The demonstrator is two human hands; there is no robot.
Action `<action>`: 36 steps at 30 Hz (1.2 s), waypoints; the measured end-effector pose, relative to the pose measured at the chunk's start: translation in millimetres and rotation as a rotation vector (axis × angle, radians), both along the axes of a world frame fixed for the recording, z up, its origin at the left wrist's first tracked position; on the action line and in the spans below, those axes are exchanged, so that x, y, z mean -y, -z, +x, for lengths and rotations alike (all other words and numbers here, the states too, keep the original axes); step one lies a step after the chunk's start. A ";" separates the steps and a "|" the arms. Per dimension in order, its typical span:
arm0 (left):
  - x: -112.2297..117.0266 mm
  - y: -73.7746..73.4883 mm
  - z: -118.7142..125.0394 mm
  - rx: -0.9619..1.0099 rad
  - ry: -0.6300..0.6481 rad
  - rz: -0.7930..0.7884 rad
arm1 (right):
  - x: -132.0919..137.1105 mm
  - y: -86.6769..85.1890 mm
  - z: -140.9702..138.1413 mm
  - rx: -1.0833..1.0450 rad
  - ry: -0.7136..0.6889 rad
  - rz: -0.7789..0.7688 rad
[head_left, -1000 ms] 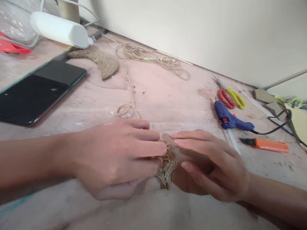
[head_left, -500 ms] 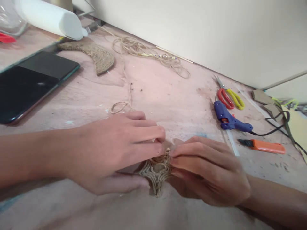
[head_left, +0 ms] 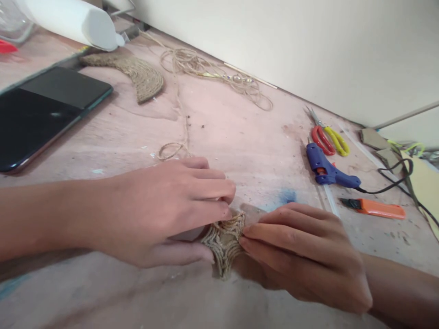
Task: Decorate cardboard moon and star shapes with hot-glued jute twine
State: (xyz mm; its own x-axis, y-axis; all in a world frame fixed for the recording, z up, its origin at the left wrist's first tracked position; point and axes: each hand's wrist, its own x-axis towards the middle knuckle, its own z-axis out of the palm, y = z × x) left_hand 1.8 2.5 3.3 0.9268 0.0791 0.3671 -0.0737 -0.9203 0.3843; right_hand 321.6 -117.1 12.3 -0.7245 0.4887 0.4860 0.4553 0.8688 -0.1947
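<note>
A small star-shaped piece wrapped in jute twine (head_left: 224,240) lies on the pinkish wooden table (head_left: 240,137) between my two hands. My left hand (head_left: 164,212) grips its left side, fingers curled over it and thumb underneath. My right hand (head_left: 305,253) presses its right side with fingers held together. A strand of jute twine (head_left: 187,125) runs from the piece back to a loose tangle of twine (head_left: 206,73) near the wall.
A black phone (head_left: 44,112) lies at left, with a white cylinder (head_left: 72,20) behind it and a twine-covered crescent (head_left: 137,75) beside it. At right lie red-and-yellow scissors (head_left: 327,137), a blue glue gun (head_left: 325,171), an orange utility knife (head_left: 375,208) and cardboard scraps (head_left: 375,137).
The star piece has been turned from on edge to lying flatter. My right hand slid lower and closed onto its right side. My left hand kept its grip.
</note>
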 end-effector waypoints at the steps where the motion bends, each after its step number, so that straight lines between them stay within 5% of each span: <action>1: -0.1 0.2 0.7 -0.003 0.000 0.000 | 0.2 -0.6 -0.1 0.002 0.000 -0.002; 36: -1.6 -0.3 0.7 -0.029 0.007 -0.015 | -0.4 -0.6 -7.9 -0.001 0.034 -0.054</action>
State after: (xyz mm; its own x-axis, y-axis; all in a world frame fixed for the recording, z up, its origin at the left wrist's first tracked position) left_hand 2.5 4.1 3.6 0.9376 0.0780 0.3389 -0.0685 -0.9140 0.3998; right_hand 313.7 -116.7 12.8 -0.7067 0.5382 0.4592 0.4839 0.8412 -0.2412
